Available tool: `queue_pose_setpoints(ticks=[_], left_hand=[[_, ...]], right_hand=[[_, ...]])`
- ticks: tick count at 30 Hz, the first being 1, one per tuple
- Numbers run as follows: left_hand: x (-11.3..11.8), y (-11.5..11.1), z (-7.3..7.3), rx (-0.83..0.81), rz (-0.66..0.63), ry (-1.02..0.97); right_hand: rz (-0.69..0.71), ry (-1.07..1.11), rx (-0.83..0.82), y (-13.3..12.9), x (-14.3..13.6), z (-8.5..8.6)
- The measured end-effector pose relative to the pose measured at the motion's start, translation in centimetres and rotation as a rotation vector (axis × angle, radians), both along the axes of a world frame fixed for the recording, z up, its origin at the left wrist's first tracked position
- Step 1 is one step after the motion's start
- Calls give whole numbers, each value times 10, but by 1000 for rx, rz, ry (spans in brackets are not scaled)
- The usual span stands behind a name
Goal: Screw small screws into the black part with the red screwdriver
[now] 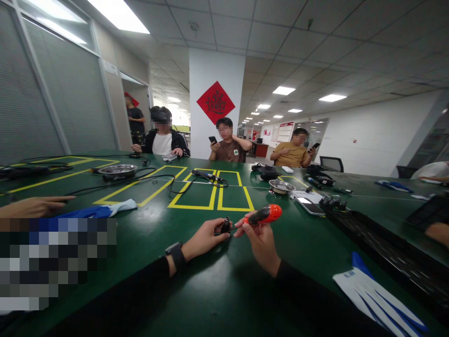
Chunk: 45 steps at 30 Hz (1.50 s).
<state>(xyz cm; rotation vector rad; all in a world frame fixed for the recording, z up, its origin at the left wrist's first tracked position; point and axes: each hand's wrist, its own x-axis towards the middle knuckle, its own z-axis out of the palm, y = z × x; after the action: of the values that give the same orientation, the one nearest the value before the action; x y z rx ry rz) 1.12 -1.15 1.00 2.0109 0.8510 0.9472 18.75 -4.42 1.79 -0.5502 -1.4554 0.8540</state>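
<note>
My left hand [206, 238], with a dark watch [176, 256] on its wrist, is closed around a small black cylindrical part [226, 225] that has a metallic tip pointing up. In my right hand [261, 243] is a screwdriver [266, 214] with a red and black handle. Its handle end points up and to the right, and its thin shaft reaches left toward the black part. Whether the screwdriver's tip touches the part is hidden by my fingers. Both hands are just above the green table [210, 299].
Metal bowls [117, 170] [281, 186], cables and a black tool [205, 175] lie across the table. A phone [310, 206], a long black tray [379, 248] and blue-white gloves [375, 295] are on the right. Another person's hand [31, 206] is at left; several people sit opposite.
</note>
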Motion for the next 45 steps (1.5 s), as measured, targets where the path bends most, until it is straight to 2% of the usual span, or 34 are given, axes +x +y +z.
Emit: queue_pose_setpoints(ticks=[9,14,19,25,32,38,43,45], left_hand=[[0,5,-6,-78,-30,-79],[0,3,-3,-83,-15,-71],[0,0,1,-70,12,-51],[1,1,-2,-38,23,-44],[1,-1,2,-22,32,-33],[0,2,-3,-25,25,-43],[-1,4,-4,-13,40,-29],[-1,2,-3,-15,34,-26]], right_hand=[[-19,-47,26,-1,1,-2],[20,38,-46,-3,-2,4],[79,107,-45,-5,-2,9],[54,81,-64,-5,-3,9],[107,56,-30,-5,-1,8],[49,-1,-45,-3,-1,12],[111,-11,-26,-5,1,11],[77,-55,-20,-5,1,9]])
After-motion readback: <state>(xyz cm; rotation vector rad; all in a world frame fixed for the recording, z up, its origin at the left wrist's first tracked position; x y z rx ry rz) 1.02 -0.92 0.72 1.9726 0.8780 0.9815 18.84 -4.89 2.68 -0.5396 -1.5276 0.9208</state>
